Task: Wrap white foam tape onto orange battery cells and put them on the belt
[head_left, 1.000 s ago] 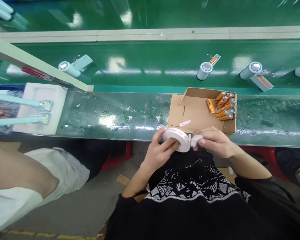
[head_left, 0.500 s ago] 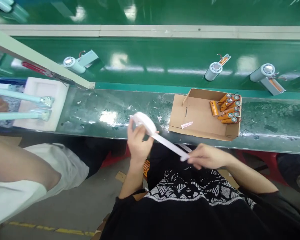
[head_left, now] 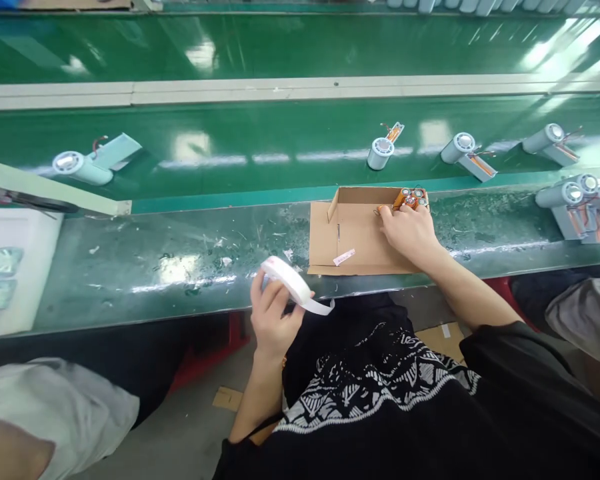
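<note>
White tape roll (head_left: 290,281) sits just below the centre of the frame, my left grip (head_left: 274,325) curled closed on it from below, fingertips partly hidden; I expect it light, its loose tail (head_left: 320,308) limp and likely sticky, so the wound part is my safest hold. Right of centre, my right grip (head_left: 410,232) bends over orange cells (head_left: 405,194) in the cardboard box (head_left: 363,237), closed on one or not I cannot tell; they look rigid, smooth and fairly heavy, best taken round the barrel. The pale label (head_left: 344,257) in the box bears print too small to read.
</note>
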